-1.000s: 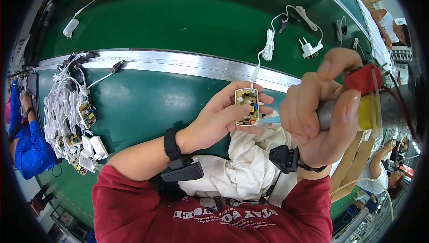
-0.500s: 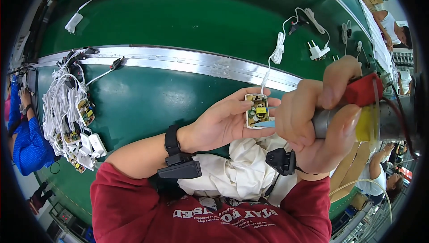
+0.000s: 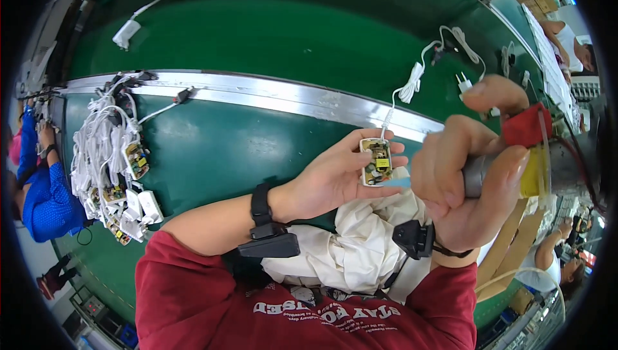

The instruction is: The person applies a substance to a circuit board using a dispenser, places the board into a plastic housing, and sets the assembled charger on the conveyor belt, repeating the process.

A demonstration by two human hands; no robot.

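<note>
My left hand (image 3: 327, 168), palm up, holds an opened charger (image 3: 376, 162): a white half-case with a circuit board inside, carrying a yellow transformer. The thumb rests at the board's left edge and fingers lie beneath and behind it. A white cable (image 3: 389, 118) runs away from its far end. My right hand (image 3: 473, 157) is wrapped round a grey cylindrical hand tool (image 3: 476, 175) with a yellow band, a red part on top and a pale blue tapered tip (image 3: 396, 183). That tip points at the near right corner of the board; whether it touches cannot be told.
A heap of white cables (image 3: 103, 138) with open chargers lies at the left. Beyond a metal rail (image 3: 257, 96) is a green surface (image 3: 257, 35) bearing a white adapter (image 3: 126, 33) and several cables. White cloth (image 3: 347, 247) lies on my lap. Other people sit at both sides.
The blue tip has drawn back slightly toward the right, from over the board's near end to its near right corner. The whole view has shifted a little.
</note>
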